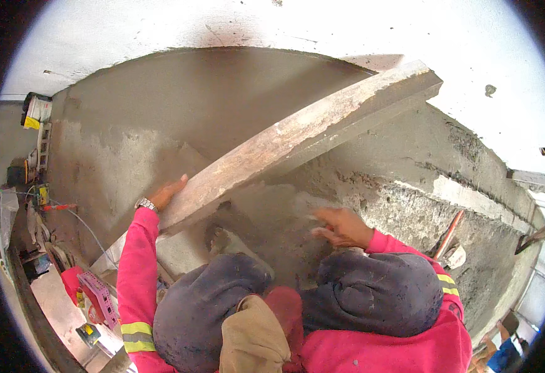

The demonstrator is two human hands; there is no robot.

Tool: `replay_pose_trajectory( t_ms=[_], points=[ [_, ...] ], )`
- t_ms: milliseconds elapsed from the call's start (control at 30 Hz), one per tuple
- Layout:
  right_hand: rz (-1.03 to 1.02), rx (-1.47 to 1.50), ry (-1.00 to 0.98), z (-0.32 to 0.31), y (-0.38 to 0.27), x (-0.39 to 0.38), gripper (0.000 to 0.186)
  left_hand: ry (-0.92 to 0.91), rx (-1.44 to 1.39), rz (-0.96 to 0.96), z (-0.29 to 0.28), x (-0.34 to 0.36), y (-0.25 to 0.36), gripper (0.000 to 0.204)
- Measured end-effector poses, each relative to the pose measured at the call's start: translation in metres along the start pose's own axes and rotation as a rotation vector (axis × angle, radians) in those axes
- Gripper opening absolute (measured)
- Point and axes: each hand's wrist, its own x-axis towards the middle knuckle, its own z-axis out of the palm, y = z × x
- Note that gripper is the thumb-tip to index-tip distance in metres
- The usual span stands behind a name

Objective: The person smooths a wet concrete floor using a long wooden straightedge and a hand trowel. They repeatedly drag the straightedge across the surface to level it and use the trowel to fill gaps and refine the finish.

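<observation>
A long, cement-smeared wooden board (272, 146) slants from beside my left knee up to the far right. My left hand (168, 191), with a metal watch at the wrist, grips its near end from the left edge. Under and around the board is a grey cement surface (142, 81), smooth and damp-looking at the far side. In front of my right knee, my right hand (344, 227) hovers over wet grey mortar (278, 208). Its fingers point left and are blurred, so any thing in them cannot be made out.
Rough, broken concrete (372, 193) runs along the right, where a tool with a red handle (449, 233) leans. At the left lie a pink plastic crate (98, 298), a cable (86, 224) and a bucket (38, 109). A white wall (471, 37) rises at the back.
</observation>
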Motion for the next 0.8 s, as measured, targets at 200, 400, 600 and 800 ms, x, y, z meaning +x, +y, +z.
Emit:
replay_pose_trajectory(
  t_ms=[200,400,600,800],
  points=[
    [0.309,0.116,0.312,-0.038,0.059,-0.055,0.032,-0.015,-0.117,-0.001,-0.003,-0.001,-0.007,0.079],
    [0.376,0.783,0.984,-0.118,0.120,-0.084,0.019,-0.112,-0.124,-0.029,0.003,-0.018,0.033,0.092],
    [0.389,0.541,0.840,-0.137,0.096,-0.106,0.015,0.035,-0.004,-0.063,-0.001,-0.001,-0.022,0.098],
    [0.508,0.764,0.879,-0.113,0.098,-0.104,0.027,0.061,0.205,-0.003,-0.013,-0.045,0.039,0.091]
  ],
)
